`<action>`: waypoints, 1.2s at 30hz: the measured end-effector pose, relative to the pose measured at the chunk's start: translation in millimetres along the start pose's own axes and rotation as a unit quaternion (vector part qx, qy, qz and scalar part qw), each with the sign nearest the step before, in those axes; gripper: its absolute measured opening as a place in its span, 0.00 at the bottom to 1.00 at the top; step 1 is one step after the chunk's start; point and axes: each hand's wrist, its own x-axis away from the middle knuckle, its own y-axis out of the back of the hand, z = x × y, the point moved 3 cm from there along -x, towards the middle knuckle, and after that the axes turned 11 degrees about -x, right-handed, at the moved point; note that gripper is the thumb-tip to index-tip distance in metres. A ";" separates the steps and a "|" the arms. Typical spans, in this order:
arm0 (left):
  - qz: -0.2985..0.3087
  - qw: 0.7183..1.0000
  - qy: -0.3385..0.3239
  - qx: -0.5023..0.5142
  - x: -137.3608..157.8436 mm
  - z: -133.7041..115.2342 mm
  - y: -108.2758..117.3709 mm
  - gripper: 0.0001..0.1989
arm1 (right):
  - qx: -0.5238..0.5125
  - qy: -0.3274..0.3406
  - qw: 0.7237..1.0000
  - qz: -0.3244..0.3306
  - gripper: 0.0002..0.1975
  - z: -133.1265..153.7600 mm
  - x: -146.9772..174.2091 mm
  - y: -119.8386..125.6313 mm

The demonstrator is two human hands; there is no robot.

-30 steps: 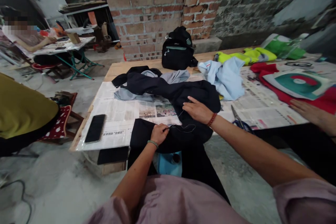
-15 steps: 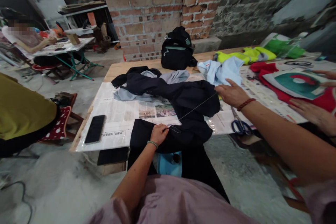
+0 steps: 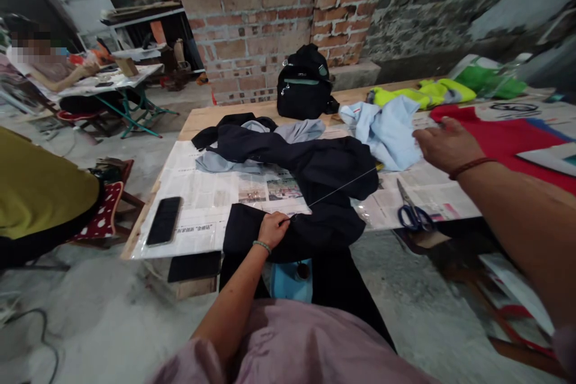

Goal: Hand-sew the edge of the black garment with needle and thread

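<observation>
A dark navy garment (image 3: 330,171) lies bunched across the table edge and my lap. Its near fold is pinched by my left hand (image 3: 273,231), fingers closed on the cloth. From beside that hand a pale thread (image 3: 344,183) runs taut up and to the right, over the garment. My right hand (image 3: 447,144) is raised at the thread's far side, by the light blue cloth (image 3: 382,132), fingers pinched together. Any needle in them is too small to see. Blue-handled scissors (image 3: 414,213) rest on the newspaper below my right hand.
A phone (image 3: 164,221) lies on the newspaper-covered table (image 3: 193,192). At the back stands a black backpack (image 3: 303,84). To the right are a yellow-green garment (image 3: 425,95), red cloth (image 3: 499,138) and part of an iron (image 3: 555,157). A person sits at another table, far left.
My right hand has moved right and away from the garment, drawing the thread out; the loop by my left hand is gone. The iron has shifted right. My left hand stays put.
</observation>
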 end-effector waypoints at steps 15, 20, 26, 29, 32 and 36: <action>-0.002 1.000 -0.005 -0.008 0.2 -0.8 0.2 0.04 | -0.165 -0.136 0.969 -0.124 0.11 -5.5 3.9 -0.2; -0.013 1.000 0.001 0.010 -0.5 -1.8 0.9 0.04 | -0.505 -0.053 0.850 -0.143 0.09 110.9 -5.1 3.9; -0.013 1.000 0.004 0.006 -1.2 -3.5 3.2 0.05 | -0.653 -0.049 0.755 -0.034 0.10 269.6 12.0 -27.6; -0.009 1.000 -0.001 0.002 -1.3 -4.1 3.5 0.05 | -0.646 -0.048 0.761 -0.014 0.11 306.4 23.2 -51.1; -0.003 1.000 -0.013 0.003 -1.7 -5.2 2.2 0.04 | -0.631 -0.086 0.771 -0.030 0.12 309.0 32.2 -67.6; 0.007 0.999 -0.029 -0.012 -4.1 -7.7 0.2 0.09 | -0.628 -0.142 0.761 -0.074 0.13 291.9 39.5 -73.7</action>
